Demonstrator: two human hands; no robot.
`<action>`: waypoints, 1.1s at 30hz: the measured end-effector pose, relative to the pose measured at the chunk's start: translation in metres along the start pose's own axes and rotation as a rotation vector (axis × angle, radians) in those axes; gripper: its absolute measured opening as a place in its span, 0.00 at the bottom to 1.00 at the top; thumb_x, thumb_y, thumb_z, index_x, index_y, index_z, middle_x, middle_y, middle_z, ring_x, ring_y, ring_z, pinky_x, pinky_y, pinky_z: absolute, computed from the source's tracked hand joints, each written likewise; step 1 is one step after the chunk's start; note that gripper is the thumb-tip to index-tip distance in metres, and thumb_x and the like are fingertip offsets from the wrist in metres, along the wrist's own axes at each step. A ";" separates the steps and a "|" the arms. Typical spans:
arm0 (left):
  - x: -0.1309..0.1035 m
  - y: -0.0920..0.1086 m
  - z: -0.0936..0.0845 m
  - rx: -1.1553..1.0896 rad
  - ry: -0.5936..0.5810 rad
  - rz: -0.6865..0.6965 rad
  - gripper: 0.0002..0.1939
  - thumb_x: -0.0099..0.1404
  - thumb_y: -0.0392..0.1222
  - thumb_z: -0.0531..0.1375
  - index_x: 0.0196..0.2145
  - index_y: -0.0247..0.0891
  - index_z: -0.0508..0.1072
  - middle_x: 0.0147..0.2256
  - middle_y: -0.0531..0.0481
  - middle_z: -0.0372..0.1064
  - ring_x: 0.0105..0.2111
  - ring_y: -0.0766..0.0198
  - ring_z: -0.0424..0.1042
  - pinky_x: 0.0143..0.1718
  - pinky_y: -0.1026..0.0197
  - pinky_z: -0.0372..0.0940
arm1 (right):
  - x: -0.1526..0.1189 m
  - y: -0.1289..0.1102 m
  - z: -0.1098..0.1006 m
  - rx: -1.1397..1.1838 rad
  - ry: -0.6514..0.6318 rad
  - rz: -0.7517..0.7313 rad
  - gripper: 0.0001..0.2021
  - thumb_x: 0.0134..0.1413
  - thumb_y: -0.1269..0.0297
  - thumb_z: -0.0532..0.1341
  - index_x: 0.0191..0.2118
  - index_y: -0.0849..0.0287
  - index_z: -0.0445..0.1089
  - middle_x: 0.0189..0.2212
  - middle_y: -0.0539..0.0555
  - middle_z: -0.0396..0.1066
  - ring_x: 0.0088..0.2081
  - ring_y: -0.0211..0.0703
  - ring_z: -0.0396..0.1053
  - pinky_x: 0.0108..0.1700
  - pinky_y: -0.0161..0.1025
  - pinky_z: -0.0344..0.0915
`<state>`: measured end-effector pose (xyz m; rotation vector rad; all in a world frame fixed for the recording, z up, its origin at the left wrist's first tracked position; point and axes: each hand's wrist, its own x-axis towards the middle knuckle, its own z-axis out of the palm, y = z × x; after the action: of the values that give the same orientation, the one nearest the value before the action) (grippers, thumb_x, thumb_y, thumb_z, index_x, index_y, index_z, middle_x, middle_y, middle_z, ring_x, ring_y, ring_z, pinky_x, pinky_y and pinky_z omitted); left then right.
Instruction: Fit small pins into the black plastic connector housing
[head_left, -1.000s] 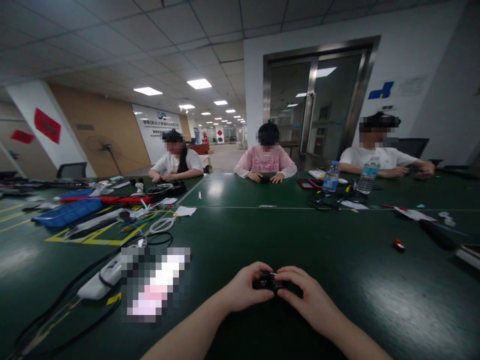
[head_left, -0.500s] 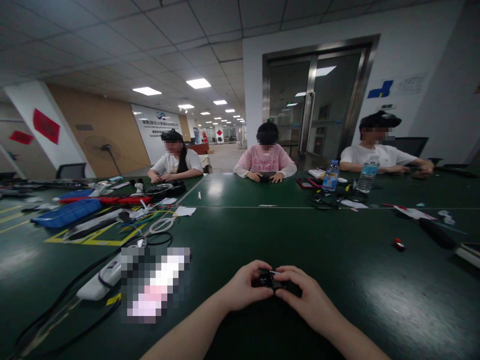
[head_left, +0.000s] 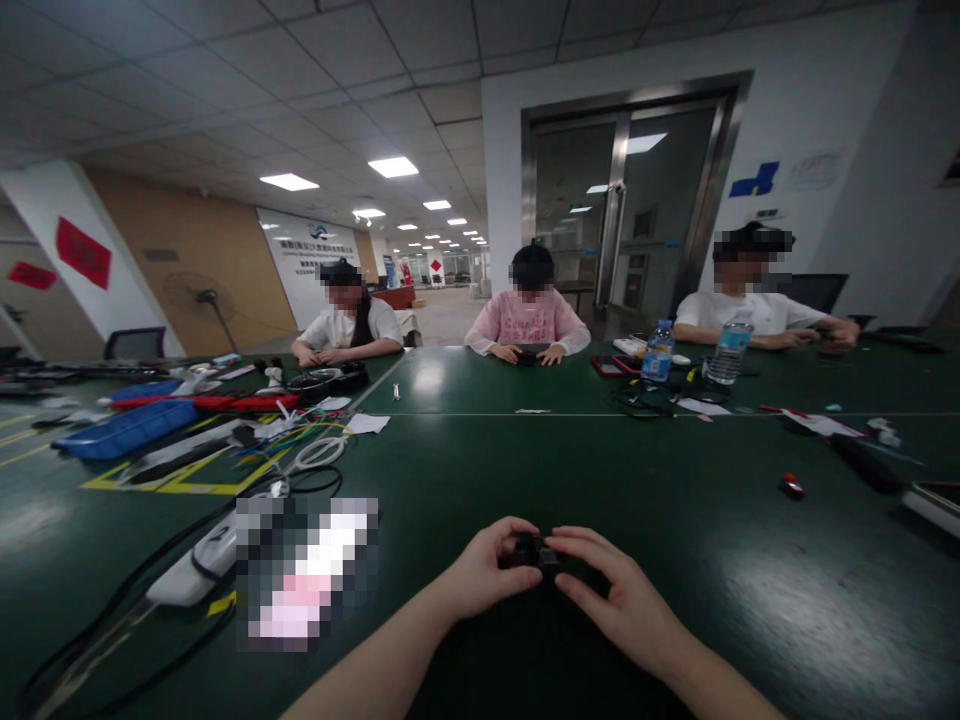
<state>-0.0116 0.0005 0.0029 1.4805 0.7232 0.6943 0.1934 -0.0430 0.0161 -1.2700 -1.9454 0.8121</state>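
Observation:
A small black object (head_left: 541,556) sits low over the green table, between my two hands; its kind is too dark to make out. My left hand (head_left: 495,566) grips its left side, fingers curled over the top and thumb along the near edge. On the other side, my right hand (head_left: 611,580) has its fingers and thumb around the right part. Both palms face inward, and the fingers hide much of the object.
Left of my arms lie a white power strip (head_left: 184,575), black cables and a blurred-out flat item (head_left: 315,570). Farther left is a blue tray (head_left: 131,428). A small red item (head_left: 790,486) lies at right. Bottles (head_left: 658,352) stand ahead, and three people sit across.
My fingers have shifted slightly on the black object, the right fingertips lifting a little from its top. The whole view has moved slightly.

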 end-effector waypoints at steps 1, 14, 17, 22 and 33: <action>0.000 0.000 0.000 0.001 0.001 0.000 0.23 0.54 0.40 0.65 0.46 0.38 0.63 0.35 0.50 0.68 0.34 0.64 0.69 0.36 0.61 0.61 | 0.000 -0.001 -0.001 -0.011 -0.011 0.006 0.15 0.53 0.63 0.59 0.48 0.48 0.69 0.53 0.53 0.63 0.55 0.48 0.60 0.57 0.48 0.57; -0.004 0.009 0.000 0.335 0.110 0.028 0.21 0.56 0.42 0.62 0.48 0.40 0.65 0.43 0.49 0.65 0.38 0.61 0.65 0.40 0.57 0.62 | 0.002 0.009 -0.001 0.039 0.029 0.090 0.22 0.52 0.64 0.58 0.54 0.52 0.61 0.53 0.53 0.65 0.55 0.48 0.61 0.56 0.48 0.57; -0.003 0.007 0.000 0.278 0.110 0.017 0.24 0.55 0.39 0.62 0.50 0.40 0.62 0.44 0.47 0.65 0.40 0.60 0.66 0.42 0.56 0.61 | 0.004 0.012 -0.001 0.072 0.043 0.125 0.20 0.53 0.63 0.58 0.53 0.52 0.61 0.51 0.52 0.67 0.54 0.48 0.62 0.55 0.48 0.59; -0.002 0.005 0.000 0.185 0.110 0.052 0.25 0.54 0.37 0.63 0.49 0.37 0.61 0.43 0.46 0.66 0.42 0.59 0.66 0.44 0.56 0.60 | 0.004 0.010 0.000 0.107 0.076 0.123 0.18 0.53 0.61 0.58 0.51 0.54 0.63 0.50 0.54 0.68 0.52 0.49 0.64 0.54 0.48 0.59; -0.005 0.010 -0.001 0.278 0.117 0.039 0.22 0.57 0.41 0.61 0.49 0.39 0.62 0.46 0.45 0.63 0.38 0.62 0.65 0.39 0.58 0.61 | 0.002 0.008 0.000 0.096 0.075 0.054 0.13 0.55 0.62 0.57 0.46 0.52 0.67 0.46 0.52 0.69 0.50 0.47 0.65 0.52 0.46 0.61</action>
<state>-0.0149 -0.0031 0.0126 1.7209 0.9101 0.7369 0.1969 -0.0379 0.0099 -1.2819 -1.7981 0.8621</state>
